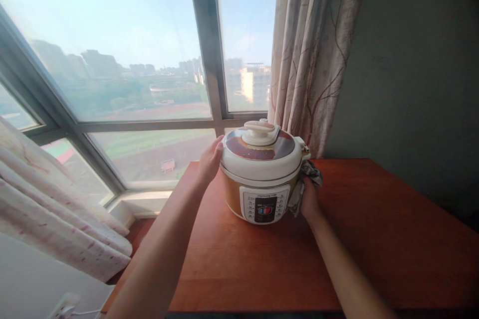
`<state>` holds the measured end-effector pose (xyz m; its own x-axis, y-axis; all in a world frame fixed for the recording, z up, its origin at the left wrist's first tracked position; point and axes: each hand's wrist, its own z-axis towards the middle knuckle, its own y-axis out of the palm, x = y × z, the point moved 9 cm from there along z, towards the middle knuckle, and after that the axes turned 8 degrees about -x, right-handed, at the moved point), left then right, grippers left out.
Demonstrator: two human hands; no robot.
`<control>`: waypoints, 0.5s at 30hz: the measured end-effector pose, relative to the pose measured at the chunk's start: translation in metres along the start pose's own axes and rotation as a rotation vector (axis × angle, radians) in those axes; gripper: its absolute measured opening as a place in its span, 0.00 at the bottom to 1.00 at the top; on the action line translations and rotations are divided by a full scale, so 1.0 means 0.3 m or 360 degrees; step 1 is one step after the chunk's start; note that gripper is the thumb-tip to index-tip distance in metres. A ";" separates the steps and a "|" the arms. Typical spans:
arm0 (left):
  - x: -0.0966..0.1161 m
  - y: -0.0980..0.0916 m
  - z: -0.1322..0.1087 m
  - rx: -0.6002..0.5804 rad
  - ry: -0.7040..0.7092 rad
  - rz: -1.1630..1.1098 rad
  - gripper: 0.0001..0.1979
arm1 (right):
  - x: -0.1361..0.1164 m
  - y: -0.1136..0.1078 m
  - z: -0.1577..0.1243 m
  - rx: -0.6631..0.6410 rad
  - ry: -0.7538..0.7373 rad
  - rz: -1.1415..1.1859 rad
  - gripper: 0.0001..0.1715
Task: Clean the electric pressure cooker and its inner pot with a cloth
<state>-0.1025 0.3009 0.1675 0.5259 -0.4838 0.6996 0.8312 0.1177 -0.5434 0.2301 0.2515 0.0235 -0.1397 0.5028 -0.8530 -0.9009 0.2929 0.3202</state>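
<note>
A white and gold electric pressure cooker (pixel 234 194) stands upright on the reddish-brown wooden table (pixel 232 269), its lid on and its control panel facing me. My left hand (pixel 211 159) lies against the upper left side of the cooker, at the lid's rim; its thumb shows, and the other fingers are hidden behind. My right hand (pixel 310 198) is closed on a crumpled grey patterned cloth (pixel 313 173), which it presses against the cooker's right side below the lid handle. Part of the cloth hangs beneath that hand.
Behind the table are large windows with grey frames (pixel 207 35). A patterned curtain (pixel 314 50) hangs at the back right, beside a dark wall (pixel 411 70). Another curtain (pixel 56 209) hangs at the left. A socket with a white cord (pixel 67 306) sits low on the left.
</note>
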 end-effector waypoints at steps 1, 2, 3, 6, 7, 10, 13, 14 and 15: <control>-0.001 0.000 -0.001 0.0000 -0.0003 -0.0003 0.34 | 0.009 -0.004 0.035 -0.0025 0.0057 0.0024 0.26; -0.002 0.000 -0.002 0.0001 -0.0006 -0.0005 0.34 | 0.018 -0.007 0.065 -0.0045 0.0121 0.0045 0.26; -0.002 0.000 -0.002 0.0001 -0.0008 -0.0006 0.34 | 0.027 -0.010 0.088 -0.0061 0.0182 0.0065 0.27; 0.000 0.001 -0.003 -0.0006 -0.0004 -0.0006 0.34 | 0.039 -0.011 0.128 -0.0111 0.0304 0.0119 0.26; 0.002 0.001 -0.003 -0.0008 0.0001 -0.0004 0.34 | 0.041 -0.012 0.133 -0.0122 0.0329 0.0132 0.25; 0.006 0.001 -0.003 -0.0018 0.0008 0.0000 0.33 | 0.045 -0.014 0.141 -0.0132 0.0376 0.0156 0.24; 0.005 0.002 -0.003 -0.0022 0.0009 -0.0016 0.34 | 0.045 -0.018 0.147 -0.0103 0.0377 0.0154 0.23; 0.004 0.002 -0.002 -0.0022 0.0009 -0.0021 0.34 | 0.044 -0.019 0.147 -0.0088 0.0369 0.0149 0.22; 0.004 0.002 -0.002 -0.0021 0.0011 -0.0022 0.34 | 0.043 -0.020 0.145 -0.0071 0.0357 0.0141 0.22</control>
<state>-0.1014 0.2999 0.1677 0.5132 -0.4911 0.7039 0.8359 0.0996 -0.5398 0.2515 0.2916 0.0286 -0.3024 0.3302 -0.8941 -0.8976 0.2168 0.3837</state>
